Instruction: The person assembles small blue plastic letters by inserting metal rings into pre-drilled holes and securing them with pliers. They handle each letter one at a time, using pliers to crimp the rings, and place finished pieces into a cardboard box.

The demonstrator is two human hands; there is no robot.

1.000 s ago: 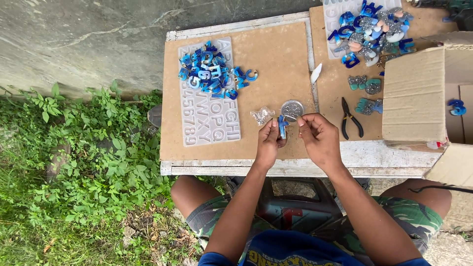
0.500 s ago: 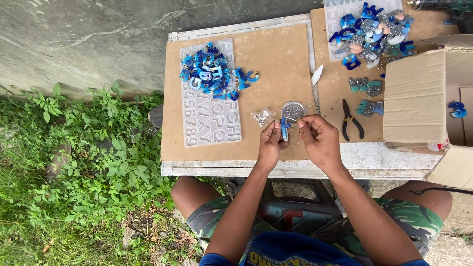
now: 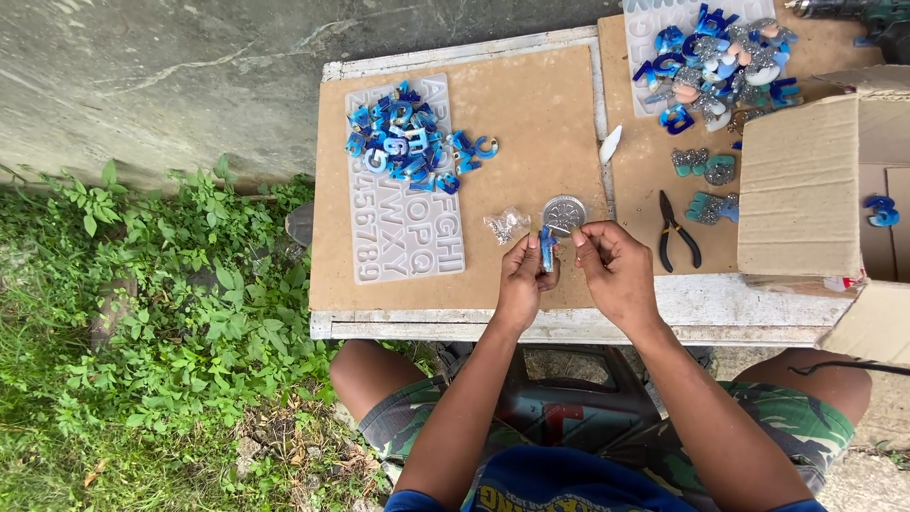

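Pinching a small blue resin letter piece (image 3: 547, 248) upright, left hand (image 3: 524, 280) holds it just above the brown board counter (image 3: 531, 123), beside a round silver glitter disc (image 3: 563, 214). Right hand (image 3: 614, 270) has thumb & forefinger pressed together near the piece's top; can't tell what's between them. Best, I'd judge: keep piece steady w/ left, work fingertips only. Black pliers (image 3: 679, 230) lie near.

Blue glittery letter piece (image 3: 547, 248), brown board (image 3: 531, 123)
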